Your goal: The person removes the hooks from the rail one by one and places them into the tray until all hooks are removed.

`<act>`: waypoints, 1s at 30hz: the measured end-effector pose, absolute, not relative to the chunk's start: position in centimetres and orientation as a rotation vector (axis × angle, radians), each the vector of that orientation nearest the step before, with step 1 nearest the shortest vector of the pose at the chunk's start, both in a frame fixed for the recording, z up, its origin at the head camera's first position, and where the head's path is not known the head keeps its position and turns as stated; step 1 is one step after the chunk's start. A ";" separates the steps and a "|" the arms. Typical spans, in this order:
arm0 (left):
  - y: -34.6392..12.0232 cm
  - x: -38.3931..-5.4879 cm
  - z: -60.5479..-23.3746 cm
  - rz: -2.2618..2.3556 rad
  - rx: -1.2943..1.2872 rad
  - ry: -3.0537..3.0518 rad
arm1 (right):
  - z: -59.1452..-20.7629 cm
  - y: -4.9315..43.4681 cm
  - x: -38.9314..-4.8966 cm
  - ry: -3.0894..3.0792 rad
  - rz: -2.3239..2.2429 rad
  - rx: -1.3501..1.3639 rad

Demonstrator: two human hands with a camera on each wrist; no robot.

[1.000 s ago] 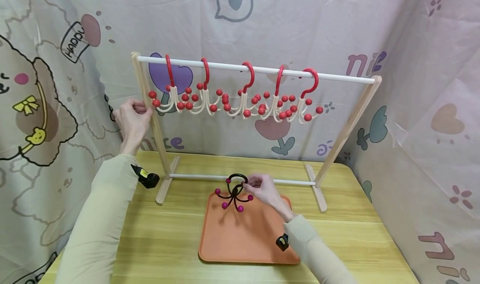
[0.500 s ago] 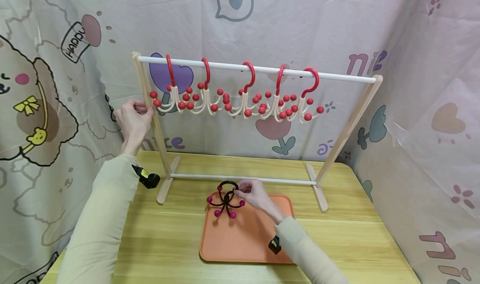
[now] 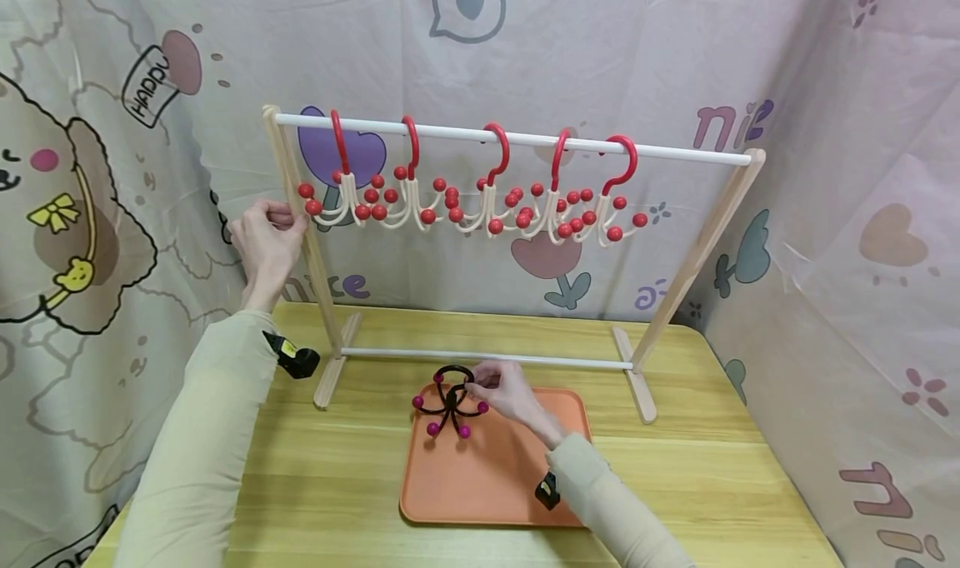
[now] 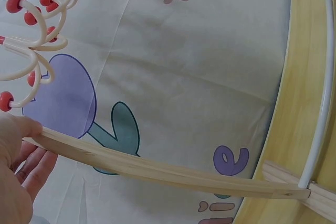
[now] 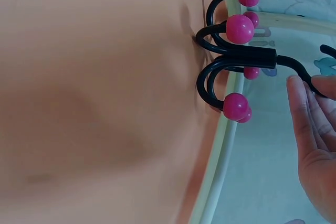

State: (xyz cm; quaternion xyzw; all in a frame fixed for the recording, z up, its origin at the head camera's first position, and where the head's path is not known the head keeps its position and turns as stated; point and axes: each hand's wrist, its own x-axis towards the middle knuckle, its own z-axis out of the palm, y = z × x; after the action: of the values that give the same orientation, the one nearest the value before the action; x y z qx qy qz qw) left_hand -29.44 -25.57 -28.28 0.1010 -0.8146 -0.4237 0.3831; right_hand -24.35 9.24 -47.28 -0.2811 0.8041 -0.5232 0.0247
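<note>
My left hand (image 3: 266, 247) grips the left upright (image 4: 157, 171) of a wooden rack, thumb on one side and fingers on the other. With thumb and fingers, my right hand (image 3: 508, 393) pinches the curved hook of a black multi-arm hook hanger (image 3: 452, 400). Its curled arms end in magenta balls (image 5: 240, 29). In the head view this hanger overlaps the far left part of an orange tray (image 3: 495, 485); in the right wrist view its arms are close over the tray surface. Several red-and-cream hook hangers (image 3: 491, 193) hang from the rack's white top rail (image 3: 450, 133).
A white lower rail (image 3: 420, 353) joins the rack's wooden feet (image 3: 636, 389) behind the tray. The rack's right upright (image 3: 693, 260) leans outward in the head view. Printed curtains (image 3: 862, 218) surround the wood-grain table (image 3: 315, 485) at the back and sides.
My right hand has carried the black hook hanger left and lower, closer to the near side, with little motion in the last half second. My left hand stays on the upright.
</note>
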 end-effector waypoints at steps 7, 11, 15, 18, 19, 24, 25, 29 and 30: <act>-25.5 -29.4 -28.3 -1.082 0.269 -2.085 | -46.5 9.2 -23.9 2.481 -1.577 -0.896; -25.6 -29.4 -28.4 -1.073 0.265 -2.078 | -44.7 9.2 -22.8 2.481 -1.560 -0.928; -25.6 -29.4 -28.4 -1.073 0.253 -2.076 | -43.8 9.2 -22.1 2.474 -1.578 -0.945; -25.6 -29.4 -28.5 -1.080 0.258 -2.079 | -43.9 9.2 -22.0 2.470 -1.587 -0.947; -25.6 -29.4 -28.5 -1.080 0.259 -2.080 | -43.8 9.2 -22.0 2.470 -1.579 -0.940; -25.5 -29.4 -28.6 -1.067 0.267 -2.078 | -43.8 9.3 -22.0 2.503 -1.532 -0.914; -25.4 -29.4 -28.6 -1.065 0.266 -2.076 | -44.2 9.4 -22.2 2.513 -1.526 -0.909; -25.4 -29.4 -28.5 -1.065 0.261 -2.075 | -46.1 9.5 -23.3 2.540 -1.546 -0.891; -25.3 -29.4 -28.5 -1.066 0.261 -2.076 | -46.5 9.5 -23.6 2.542 -1.554 -0.881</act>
State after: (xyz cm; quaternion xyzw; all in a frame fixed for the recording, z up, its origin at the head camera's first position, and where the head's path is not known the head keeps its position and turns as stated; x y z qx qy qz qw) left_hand -29.44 -25.35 -28.47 0.1025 -0.8154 -0.4186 0.3865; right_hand -23.59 9.54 -46.46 -0.2836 0.8180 -0.5001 0.0172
